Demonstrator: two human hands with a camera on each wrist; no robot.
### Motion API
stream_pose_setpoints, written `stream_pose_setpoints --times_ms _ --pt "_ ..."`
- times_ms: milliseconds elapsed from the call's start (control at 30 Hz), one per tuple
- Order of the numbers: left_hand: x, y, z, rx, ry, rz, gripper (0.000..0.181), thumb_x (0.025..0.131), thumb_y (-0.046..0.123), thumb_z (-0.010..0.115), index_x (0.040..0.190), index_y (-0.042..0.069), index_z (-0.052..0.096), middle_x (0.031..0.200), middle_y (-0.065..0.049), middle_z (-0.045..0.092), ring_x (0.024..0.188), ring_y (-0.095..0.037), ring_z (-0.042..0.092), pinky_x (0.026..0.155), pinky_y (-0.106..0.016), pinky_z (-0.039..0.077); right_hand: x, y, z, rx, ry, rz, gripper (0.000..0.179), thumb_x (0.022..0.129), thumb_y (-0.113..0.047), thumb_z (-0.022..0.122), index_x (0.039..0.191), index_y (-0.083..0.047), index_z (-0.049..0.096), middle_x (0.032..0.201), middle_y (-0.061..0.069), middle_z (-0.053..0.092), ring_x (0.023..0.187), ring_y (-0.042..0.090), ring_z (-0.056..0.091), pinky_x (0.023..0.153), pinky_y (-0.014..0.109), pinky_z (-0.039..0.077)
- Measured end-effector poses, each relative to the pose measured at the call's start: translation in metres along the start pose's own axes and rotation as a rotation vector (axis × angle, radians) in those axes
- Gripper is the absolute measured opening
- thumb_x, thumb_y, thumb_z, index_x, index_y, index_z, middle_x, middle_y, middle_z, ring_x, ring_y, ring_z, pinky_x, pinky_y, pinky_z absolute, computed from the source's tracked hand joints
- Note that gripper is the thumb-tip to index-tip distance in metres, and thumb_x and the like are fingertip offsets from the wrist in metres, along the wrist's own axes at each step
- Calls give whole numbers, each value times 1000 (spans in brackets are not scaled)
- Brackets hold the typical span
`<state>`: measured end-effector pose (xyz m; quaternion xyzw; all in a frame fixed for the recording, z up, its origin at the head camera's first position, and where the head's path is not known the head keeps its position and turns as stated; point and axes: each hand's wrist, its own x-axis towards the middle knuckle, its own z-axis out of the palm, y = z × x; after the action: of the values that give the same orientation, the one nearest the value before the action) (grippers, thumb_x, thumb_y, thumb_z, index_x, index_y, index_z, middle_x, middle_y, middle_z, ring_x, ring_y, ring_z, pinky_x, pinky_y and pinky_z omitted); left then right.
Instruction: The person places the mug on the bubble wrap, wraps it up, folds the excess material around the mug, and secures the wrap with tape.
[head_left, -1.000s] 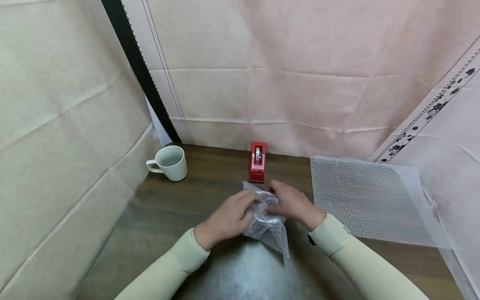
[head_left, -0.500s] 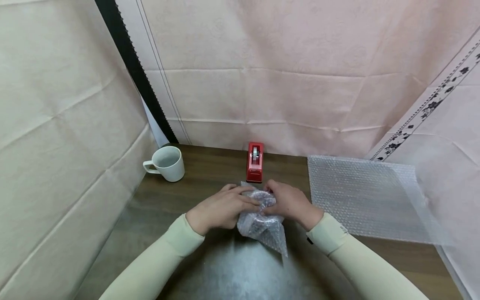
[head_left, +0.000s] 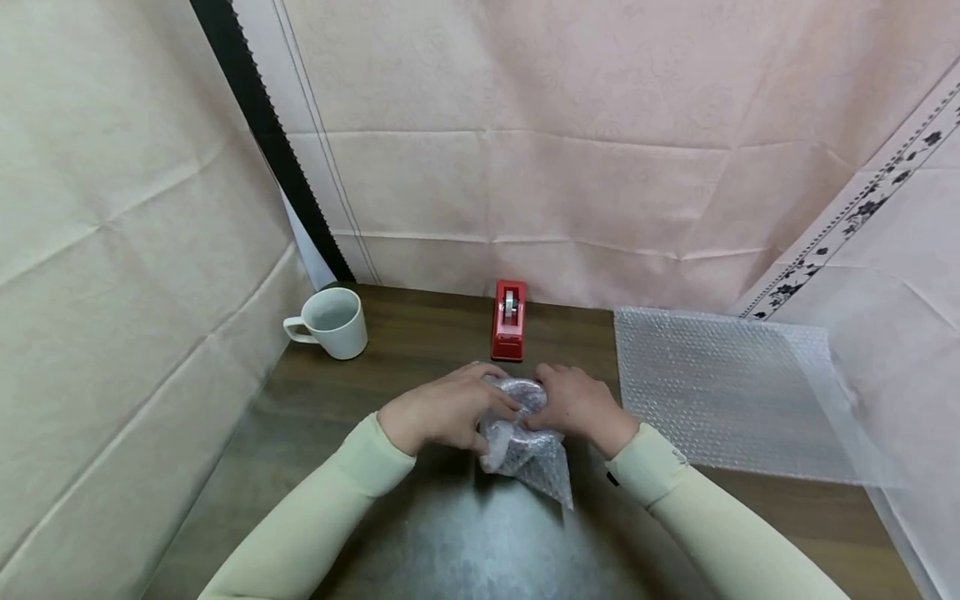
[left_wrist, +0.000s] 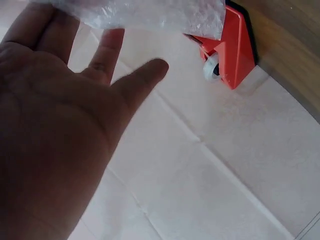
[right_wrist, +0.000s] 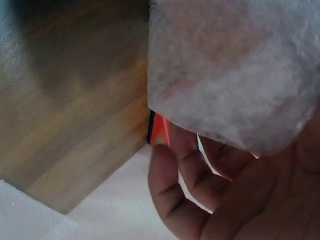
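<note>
A bundle of clear bubble wrap (head_left: 528,458) lies between both hands at the front middle of the table; what it encloses is hidden. My left hand (head_left: 446,408) reaches over its left side, fingers spread and fingertips touching the wrap. In the left wrist view that hand's fingers are mostly straight below the crinkled wrap (left_wrist: 150,14). My right hand (head_left: 581,406) grips the bundle's right side, thumb on the near side and fingers toward the far edge. The right wrist view has its curled fingers (right_wrist: 197,172) under the wrap (right_wrist: 235,70).
Just beyond the bundle stands a red tape dispenser (head_left: 508,321) with a roll in it. A white mug (head_left: 339,325) is at the back left. To the right lies a flat bubble wrap sheet (head_left: 720,387). Pale cloth walls (head_left: 562,192) enclose the wooden table (head_left: 300,467).
My left hand has lifted and resettled on the wrap with its fingers spread. The far corner that stuck out is now folded down or covered by the hand. The right hand keeps its hold.
</note>
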<state>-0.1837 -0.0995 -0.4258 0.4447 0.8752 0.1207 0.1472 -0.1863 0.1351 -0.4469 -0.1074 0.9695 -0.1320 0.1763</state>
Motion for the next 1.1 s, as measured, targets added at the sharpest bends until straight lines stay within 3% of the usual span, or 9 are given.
stream_pose_setpoints --times_ms 133,233,333,433,533,633,833,967,1100 --pt "5 1 8 109 73 49 30 86 21 96 114 21 87 117 12 85 147 -25 60 138 -53 38 -1 0 4 46 33 -11 71 89 -49 92 142 -10 66 140 14 75 123 38 71 93 64 65" --pt "8 -1 16 148 142 84 16 81 16 90 93 21 80 87 14 76 130 -21 68 136 -47 41 -4 6 6 113 80 -75 60 92 -45 89 135 -10 66 129 13 77 111 33 70 86 56 64" --pt "9 -3 22 164 174 102 14 80 14 85 86 21 74 75 12 66 113 -17 71 136 -39 39 -6 12 7 152 116 -143 53 95 -42 86 132 -12 64 120 9 77 100 26 69 79 48 61" --pt "9 -2 23 202 187 115 13 83 18 87 92 20 78 86 11 73 108 -16 72 136 -38 38 -4 13 7 153 131 -153 59 93 -43 88 136 -12 60 113 9 76 93 24 68 73 46 59" --pt "6 -1 26 235 186 107 21 87 26 90 106 20 85 118 8 82 130 -22 69 134 -39 43 -3 12 8 159 121 -128 73 90 -45 89 145 -11 56 115 13 76 94 25 70 72 48 60" --pt "2 0 28 225 160 75 35 92 32 90 125 21 85 150 7 76 155 -29 55 135 -42 44 -4 16 9 180 105 -154 76 94 -47 87 151 -8 53 128 17 75 106 28 73 82 52 64" --pt "1 1 31 178 130 24 41 97 32 87 136 22 81 159 8 71 165 -30 47 139 -45 39 -16 34 -1 214 32 -371 65 108 -52 75 155 -13 54 165 19 55 148 43 61 115 65 57" --pt "1 0 30 157 111 18 35 98 33 85 131 22 82 161 7 70 165 -31 46 139 -46 40 -33 49 -12 82 35 -566 57 93 -45 94 141 -24 72 172 13 53 155 48 52 118 77 50" --pt "-1 -1 31 133 99 -3 35 100 33 85 133 23 82 162 8 69 166 -32 45 138 -47 41 -41 51 -14 -144 154 -718 63 74 -42 105 132 -32 81 165 5 65 152 42 57 116 76 50"
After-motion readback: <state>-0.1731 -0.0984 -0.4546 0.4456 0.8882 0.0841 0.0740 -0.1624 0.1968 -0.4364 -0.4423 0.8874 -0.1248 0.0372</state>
